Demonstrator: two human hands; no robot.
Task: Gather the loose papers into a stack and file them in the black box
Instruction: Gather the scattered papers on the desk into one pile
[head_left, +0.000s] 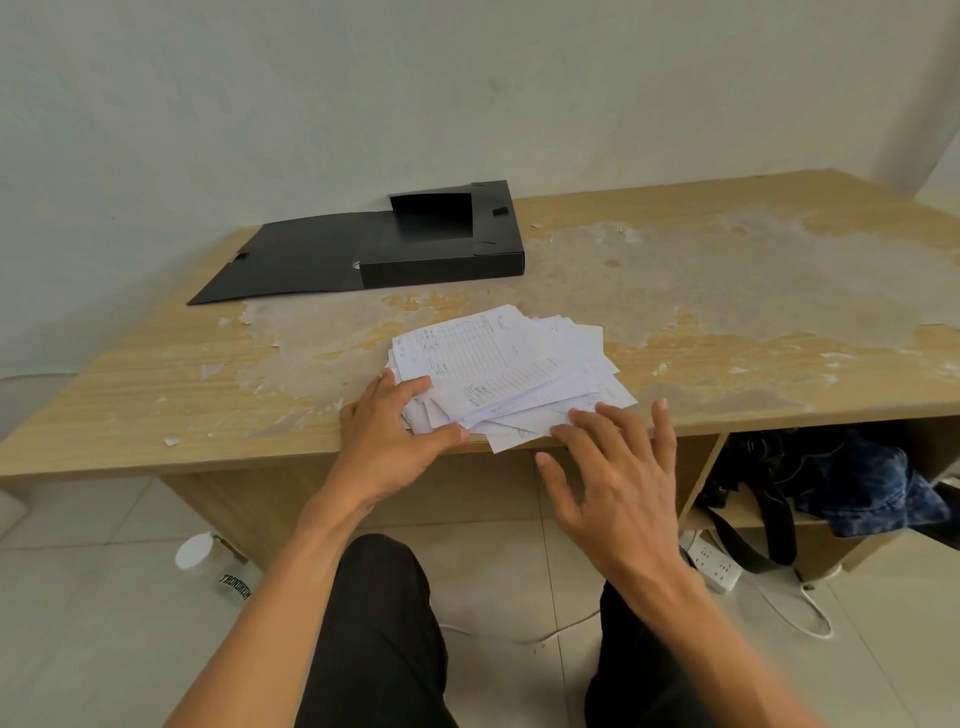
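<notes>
**A:** What is lying furthest left?

**B:** A white cup (196, 552) is sitting on the floor tiles. Beside it a label (235, 586) is showing black capitals, something like "TRONDHEM", though I cannot read them surely.

**A:** And on the desk (156, 374)?

**B:** The black box (441, 262) is lying at the back near the wall. Its lid (280, 265) is lying flat to the left, and its inside is showing dark.

**A:** Where are the papers (511, 364)?

**B:** They are sitting at the desk's near edge, well apart from the box. They are fanning out in a loose white pile, corners sticking out and one overhanging the edge. The top sheets are carrying printed tables and handwriting, too small to read.

**A:** What are the hands doing?

**B:** The left hand (395, 434) is pinching the pile's left side, its thumb pressing on top. The right hand (618, 470) is spreading wide, its straight fingertips (605, 410) touching the pile's near edge.

**A:** Anything further right?

**B:** A white power strip (712, 564) is lying on the floor, and a dark bag (769, 483) and blue denim (872, 483) are filling the shelf under the desk.
</notes>
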